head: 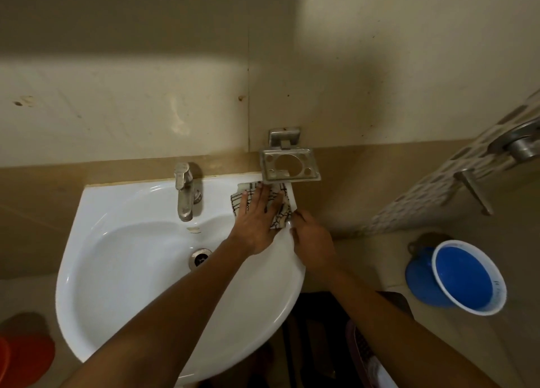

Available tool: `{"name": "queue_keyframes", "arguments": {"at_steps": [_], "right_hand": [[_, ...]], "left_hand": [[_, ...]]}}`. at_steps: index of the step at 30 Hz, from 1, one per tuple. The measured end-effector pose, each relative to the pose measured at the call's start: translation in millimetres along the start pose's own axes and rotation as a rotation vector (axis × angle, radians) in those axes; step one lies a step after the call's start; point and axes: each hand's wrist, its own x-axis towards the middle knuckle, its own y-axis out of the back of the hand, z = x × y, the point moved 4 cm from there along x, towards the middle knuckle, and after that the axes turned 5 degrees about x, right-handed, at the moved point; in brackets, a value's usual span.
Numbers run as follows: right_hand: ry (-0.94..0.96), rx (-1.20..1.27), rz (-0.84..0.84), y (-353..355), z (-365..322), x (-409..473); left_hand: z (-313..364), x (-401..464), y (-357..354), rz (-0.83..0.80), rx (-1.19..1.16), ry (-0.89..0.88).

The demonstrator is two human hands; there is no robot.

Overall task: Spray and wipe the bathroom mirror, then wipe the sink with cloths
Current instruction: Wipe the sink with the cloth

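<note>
Fingers of the left hand (257,221) lie spread flat on a white black-checked cloth (279,205), crumpled lengthwise along the white ceramic sink (122,241)'s back-right rim; the right hand (312,241) curls over the rim edge.

Cloth (277,209) lies on the sink (117,212) rim, right of the faucet (185,192).

Metal soap holder (290,165) on wall; blue bucket (467,276) floor right; orange bucket (26,355) floor left.
</note>
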Motion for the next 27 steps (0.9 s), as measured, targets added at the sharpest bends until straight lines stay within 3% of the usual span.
{"name": "queue_keyframes", "arguments": {"at_steps": [8,16,20,24,27], "right_hand": [[-0.027,0.008,0.006,2,1,0],[-0.074,0.111,0.058,6,7,1],[-0.203,0.289,0.168,16,17,3],[-0.331,0.284,0.213,28,32,0],[-0.304,0.281,0.208,27,29,-6]], "left_hand": [[-19,42,14,-0.047,0.098,-0.136],[1,34,6,-0.007,-0.008,-0.006],[31,1,-4,-0.049,-0.159,0.005],[72,-42,-26,-0.059,-0.439,0.021],[90,-69,-37,-0.103,-0.591,0.020]]}}
